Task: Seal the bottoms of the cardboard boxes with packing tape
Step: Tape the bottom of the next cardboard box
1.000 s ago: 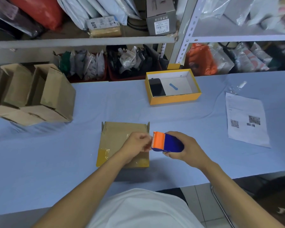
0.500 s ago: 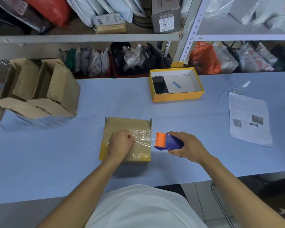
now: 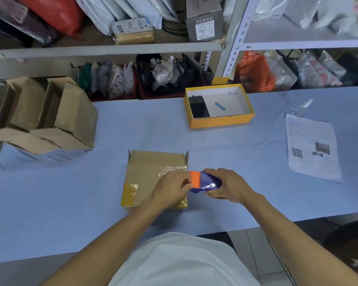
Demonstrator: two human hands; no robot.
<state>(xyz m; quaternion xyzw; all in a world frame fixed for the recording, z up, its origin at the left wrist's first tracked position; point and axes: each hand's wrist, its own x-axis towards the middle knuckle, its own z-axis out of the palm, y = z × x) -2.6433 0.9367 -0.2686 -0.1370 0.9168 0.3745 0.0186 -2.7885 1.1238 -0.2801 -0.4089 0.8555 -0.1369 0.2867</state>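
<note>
A brown cardboard box (image 3: 149,172) lies bottom-up on the blue table (image 3: 50,193), with clear tape across its right side and a taped patch at its near-left corner. My right hand (image 3: 227,185) grips a blue tape dispenser (image 3: 205,182) with an orange front, just off the box's right edge. My left hand (image 3: 172,187) rests over the box's right part, its fingers pinching at the dispenser's orange end. The tape end itself is hidden by my fingers.
Several open cardboard boxes (image 3: 43,116) lie piled at the left. A yellow tray box (image 3: 219,106) holding a black phone sits behind. A printed sheet (image 3: 312,147) lies to the right. Shelves with bagged parcels (image 3: 132,21) back the table.
My left hand moved from the box's middle back to the dispenser's orange front. The dispenser stayed at the box's right edge. A strip of clear tape now lies on the box.
</note>
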